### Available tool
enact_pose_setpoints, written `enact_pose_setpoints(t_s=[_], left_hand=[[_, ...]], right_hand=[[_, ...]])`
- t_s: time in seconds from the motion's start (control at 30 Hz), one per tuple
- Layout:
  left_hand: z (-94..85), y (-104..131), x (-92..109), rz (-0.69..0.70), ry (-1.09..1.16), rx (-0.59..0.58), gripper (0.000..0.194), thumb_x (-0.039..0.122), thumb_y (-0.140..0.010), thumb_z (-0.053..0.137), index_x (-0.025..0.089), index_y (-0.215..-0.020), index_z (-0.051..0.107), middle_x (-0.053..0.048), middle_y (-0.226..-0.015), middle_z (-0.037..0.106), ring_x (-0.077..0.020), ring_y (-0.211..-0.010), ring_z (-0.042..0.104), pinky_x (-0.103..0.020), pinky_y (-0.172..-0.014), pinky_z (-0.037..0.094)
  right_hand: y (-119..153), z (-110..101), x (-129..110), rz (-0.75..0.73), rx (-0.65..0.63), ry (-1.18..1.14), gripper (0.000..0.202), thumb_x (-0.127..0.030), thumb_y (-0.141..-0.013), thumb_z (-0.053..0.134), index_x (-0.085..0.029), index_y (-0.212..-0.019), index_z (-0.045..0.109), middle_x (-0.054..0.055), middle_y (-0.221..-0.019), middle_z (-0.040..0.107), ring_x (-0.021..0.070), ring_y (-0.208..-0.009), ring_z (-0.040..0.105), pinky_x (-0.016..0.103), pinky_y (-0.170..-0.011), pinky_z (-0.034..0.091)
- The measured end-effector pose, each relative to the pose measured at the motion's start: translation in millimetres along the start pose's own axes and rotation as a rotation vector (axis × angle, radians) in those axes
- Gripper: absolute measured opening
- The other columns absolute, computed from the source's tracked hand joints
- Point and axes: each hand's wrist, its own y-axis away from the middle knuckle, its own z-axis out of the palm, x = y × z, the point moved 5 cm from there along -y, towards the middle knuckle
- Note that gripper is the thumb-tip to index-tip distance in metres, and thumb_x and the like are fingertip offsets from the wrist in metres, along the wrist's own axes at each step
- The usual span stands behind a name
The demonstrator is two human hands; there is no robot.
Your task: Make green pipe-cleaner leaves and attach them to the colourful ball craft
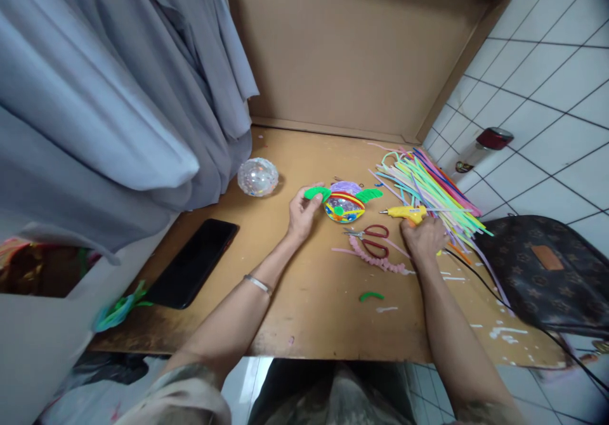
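Note:
My left hand [301, 217] pinches one green wing-like piece [317, 193] on the side of a clear ball [343, 208]. That ball carries a purple top, red and yellow bands and small coloured bits, with a second green piece [370, 195] on its right. On the right, my right hand [426, 241] is closed around a yellow hot glue gun [404, 213], its nozzle pointing left toward the ball. Between my hands lie red-handled scissors [375, 231] and a crinkled pink pipe cleaner [375, 261]. Nearer me rests a short green piece [372, 296].
Colourful pipe cleaners [423, 181] are heaped at the back right, beside a brown patterned bag [547, 266]. A black cable [480, 279] crosses the right side. To the left are a clear plastic bowl-like piece [257, 177], a phone [194, 263] and a grey curtain [118, 82].

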Motion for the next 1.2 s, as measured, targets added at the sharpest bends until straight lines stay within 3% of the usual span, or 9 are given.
enact_pose_setpoints(t_s=[0.17, 0.33, 0.43, 0.6, 0.73, 1.03, 1.2], left_hand=[[16.0, 15, 19, 0.235, -0.352, -0.239, 0.025, 0.047, -0.084, 0.072, 0.022, -0.084, 0.070, -0.012, -0.122, 0.073, -0.0294, -0.121, 0.060, -0.051, -0.111, 0.038], [16.8, 15, 13, 0.277, -0.463, -0.295, 0.022, 0.043, -0.086, 0.068, 0.022, -0.087, 0.069, -0.013, -0.126, 0.072, -0.0300, -0.121, 0.060, -0.053, -0.109, 0.039], [18.2, 15, 11, 0.277, -0.478, -0.329, 0.021, 0.041, -0.088, 0.066, 0.021, -0.086, 0.070, -0.015, -0.126, 0.071, -0.0297, -0.118, 0.062, -0.051, -0.106, 0.043], [23.7, 22, 14, 0.325, -0.485, -0.384, 0.015, 0.036, -0.088, 0.066, 0.022, -0.085, 0.070, -0.014, -0.124, 0.072, -0.0287, -0.119, 0.064, -0.049, -0.106, 0.045], [27.7, 25, 17, 0.360, -0.472, -0.432, 0.011, 0.032, -0.085, 0.069, 0.022, -0.087, 0.072, -0.014, -0.121, 0.073, -0.0289, -0.117, 0.065, -0.049, -0.106, 0.046], [30.3, 26, 19, 0.382, -0.500, -0.447, 0.010, 0.032, -0.084, 0.070, 0.023, -0.086, 0.072, -0.013, -0.118, 0.074, -0.0294, -0.116, 0.066, -0.051, -0.108, 0.045], [32.6, 28, 19, 0.430, -0.562, -0.474, 0.011, 0.032, -0.088, 0.063, 0.023, -0.088, 0.070, -0.013, -0.120, 0.074, -0.0284, -0.117, 0.065, -0.050, -0.107, 0.045]], right_hand=[[-3, 2, 2, 0.016, 0.012, -0.036, 0.055, -0.043, -0.079, 0.057, -0.006, -0.119, 0.064, 0.026, -0.116, 0.066, 0.0401, -0.109, 0.059, 0.054, -0.095, 0.040], [-3, -5, 8, 0.115, 0.042, -0.167, 0.058, -0.046, -0.078, 0.056, -0.006, -0.120, 0.060, 0.023, -0.103, 0.069, 0.0388, -0.096, 0.063, 0.047, -0.083, 0.046], [-1, -23, 8, 0.159, 0.130, -0.238, 0.057, -0.049, -0.078, 0.056, -0.008, -0.117, 0.057, 0.023, -0.100, 0.070, 0.0386, -0.091, 0.064, 0.044, -0.076, 0.046], [5, -69, -20, -0.009, 0.246, -0.357, 0.050, -0.045, -0.079, 0.054, -0.012, -0.117, 0.054, 0.019, -0.100, 0.070, 0.0340, -0.090, 0.066, 0.039, -0.076, 0.047], [10, -92, -50, -0.171, 0.229, -0.262, 0.044, -0.042, -0.081, 0.052, -0.013, -0.114, 0.055, 0.017, -0.094, 0.067, 0.0345, -0.090, 0.064, 0.042, -0.079, 0.045], [19, -87, -87, -0.458, 0.151, -0.070, 0.031, -0.036, -0.082, 0.049, -0.015, -0.103, 0.058, 0.015, -0.092, 0.065, 0.0321, -0.090, 0.060, 0.038, -0.076, 0.040], [21, -88, -89, -0.466, 0.149, -0.096, 0.029, -0.035, -0.080, 0.050, -0.016, -0.099, 0.059, 0.014, -0.089, 0.066, 0.0301, -0.086, 0.060, 0.036, -0.073, 0.040]])
